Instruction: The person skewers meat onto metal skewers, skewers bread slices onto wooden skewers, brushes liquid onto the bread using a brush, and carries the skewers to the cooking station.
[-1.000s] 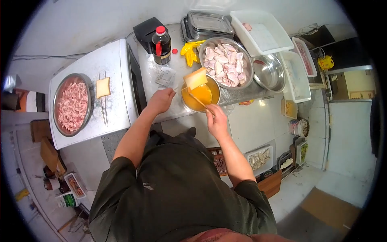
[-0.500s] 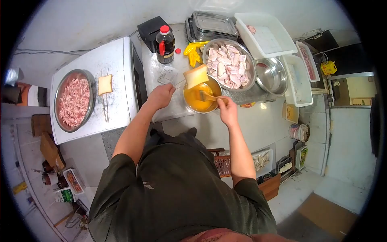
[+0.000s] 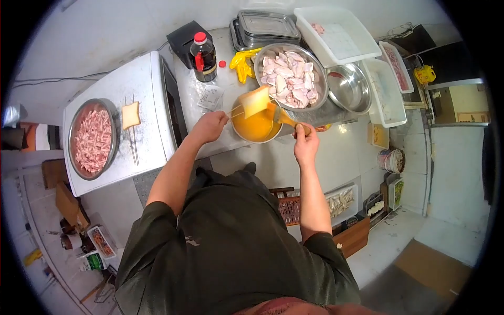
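Left hand (image 3: 211,127): fingers closed on skewers (image 3: 235,112), axis slanting right-forward into bread slice (image 3: 254,101). Right hand (image 3: 306,147): fingers closed around brush (image 3: 286,120), right of slice.

Left hand (image 3: 214,126) has skewered bread (image 3: 254,102) over the pot (image 3: 257,131) of yellow liquid, right hand (image 3: 306,142) grips a brush (image 3: 284,117) at the bread's edge, chicken bowl (image 3: 291,77) just beyond.

Reaches fwd w/ both forearms (image 3: 313,194); holds L hand (image 3: 211,126) closed just L of pot (image 3: 257,141), R hand (image 3: 306,143) pinched near its R side; L thumb prob. pressed in, view small.
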`<state>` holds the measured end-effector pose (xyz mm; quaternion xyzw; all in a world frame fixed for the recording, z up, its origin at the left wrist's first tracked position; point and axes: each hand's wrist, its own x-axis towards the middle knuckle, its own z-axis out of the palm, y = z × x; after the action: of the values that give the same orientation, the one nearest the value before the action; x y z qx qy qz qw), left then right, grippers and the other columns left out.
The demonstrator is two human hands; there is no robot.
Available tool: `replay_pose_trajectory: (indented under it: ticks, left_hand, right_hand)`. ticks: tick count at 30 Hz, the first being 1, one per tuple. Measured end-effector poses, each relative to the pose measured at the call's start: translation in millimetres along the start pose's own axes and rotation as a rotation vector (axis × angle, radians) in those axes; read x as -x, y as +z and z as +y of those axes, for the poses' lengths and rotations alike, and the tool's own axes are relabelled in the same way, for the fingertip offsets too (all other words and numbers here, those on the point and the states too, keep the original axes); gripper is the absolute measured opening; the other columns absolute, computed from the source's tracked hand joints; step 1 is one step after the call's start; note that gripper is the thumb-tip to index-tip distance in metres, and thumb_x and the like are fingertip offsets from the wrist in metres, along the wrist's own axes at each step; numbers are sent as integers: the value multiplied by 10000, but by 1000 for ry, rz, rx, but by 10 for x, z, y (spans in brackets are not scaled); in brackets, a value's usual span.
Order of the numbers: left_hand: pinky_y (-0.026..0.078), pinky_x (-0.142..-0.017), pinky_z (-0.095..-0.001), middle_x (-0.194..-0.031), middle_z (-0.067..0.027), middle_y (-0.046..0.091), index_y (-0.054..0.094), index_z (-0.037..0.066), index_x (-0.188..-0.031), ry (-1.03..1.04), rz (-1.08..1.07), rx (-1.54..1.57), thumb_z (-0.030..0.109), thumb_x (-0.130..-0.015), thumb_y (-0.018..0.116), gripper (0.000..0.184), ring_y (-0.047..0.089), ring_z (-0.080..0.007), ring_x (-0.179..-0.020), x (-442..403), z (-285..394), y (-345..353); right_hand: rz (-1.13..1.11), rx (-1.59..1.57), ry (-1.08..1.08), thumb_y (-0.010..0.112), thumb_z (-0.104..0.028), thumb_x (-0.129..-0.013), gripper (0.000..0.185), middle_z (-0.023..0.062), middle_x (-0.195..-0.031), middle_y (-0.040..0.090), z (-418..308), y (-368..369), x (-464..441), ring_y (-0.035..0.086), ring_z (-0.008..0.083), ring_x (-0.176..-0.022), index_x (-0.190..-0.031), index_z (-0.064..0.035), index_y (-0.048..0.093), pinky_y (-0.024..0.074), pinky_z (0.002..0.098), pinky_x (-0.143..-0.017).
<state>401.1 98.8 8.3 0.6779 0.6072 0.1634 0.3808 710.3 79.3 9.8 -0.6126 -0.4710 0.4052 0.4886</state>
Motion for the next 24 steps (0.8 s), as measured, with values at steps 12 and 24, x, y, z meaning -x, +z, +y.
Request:
replay_pose_trajectory:
  ticks: [12,24]
  left_hand:
    - [461,-785,-475,-893,-220,629,602,12,-901,-42,28,73,264,-926,475,283,587,-403,-883,51,-33,2]
    - [467,-799,-426,-923,-194,651,596,4,-950,-88,68,11,273,-957,454,304,608,-366,-906,68,-180,71]
  right_hand:
    - [101,117,24,596,-168,-908,210,44,-705,627,119,182,149,579,97,-635,-970,32,618,475,251,-603]
    - [-49,552,-92,576,-200,-876,211,169,-786,666,73,655,-10,646,316,-693,-874,4,632,516,407,-637]
